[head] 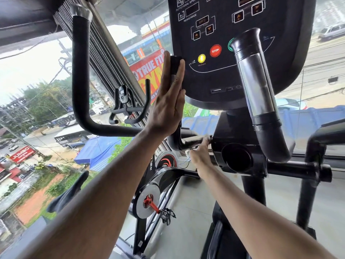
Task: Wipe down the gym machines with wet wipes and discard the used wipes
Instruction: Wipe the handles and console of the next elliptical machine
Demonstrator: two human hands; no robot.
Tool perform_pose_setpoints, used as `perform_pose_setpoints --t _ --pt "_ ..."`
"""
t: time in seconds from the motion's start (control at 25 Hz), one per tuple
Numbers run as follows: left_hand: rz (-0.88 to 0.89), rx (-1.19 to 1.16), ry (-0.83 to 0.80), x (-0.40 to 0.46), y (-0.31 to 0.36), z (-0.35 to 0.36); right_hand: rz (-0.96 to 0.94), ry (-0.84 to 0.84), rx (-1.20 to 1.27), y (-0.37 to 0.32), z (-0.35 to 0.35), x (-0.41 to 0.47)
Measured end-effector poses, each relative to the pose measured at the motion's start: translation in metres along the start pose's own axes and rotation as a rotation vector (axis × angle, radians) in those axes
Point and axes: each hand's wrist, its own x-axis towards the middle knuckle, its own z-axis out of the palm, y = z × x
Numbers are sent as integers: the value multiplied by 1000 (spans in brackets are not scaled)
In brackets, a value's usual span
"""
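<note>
I stand at a black elliptical machine with its console [220, 75] right in front of me. My left hand [168, 101] lies flat, fingers straight, against the short upright grip [175, 64] left of the console. Lower down, my right hand [200, 156] reaches to the horizontal bar [188, 141] beside the central housing [237, 146]. Its fingers curl over the bar and pinch a whitish wet wipe [187, 151], most of it hidden under the hand. The matching upright grip [255, 81] with a chrome sensor stands to the right, untouched.
A long black swing handle [80, 71] curves up on the left. A spin bike [160, 186] with a red crank stands below left, against a full-height window [37, 75] over a street. The machine's right arm [315, 150] and crossbar [291, 169] sit at right.
</note>
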Motion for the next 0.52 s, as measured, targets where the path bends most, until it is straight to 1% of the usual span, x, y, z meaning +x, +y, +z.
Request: perform_pose_setpoints --t 0.12,0.2,0.32,0.4,0.52 --pt "19 -26 -12 1 0 -1 19 50 24 -4 7 -2" --pt "20 -33 -22 1 1 -2 -29 88 32 -2 4 -10" --pt "18 -26 -7 1 0 -2 -188 183 -72 -6 -6 -28" --pt "13 10 0 0 0 -1 -329 215 -168 -17 -11 -49" --pt "-10 98 1 -1 1 -2 -479 164 -188 -39 -9 -87"
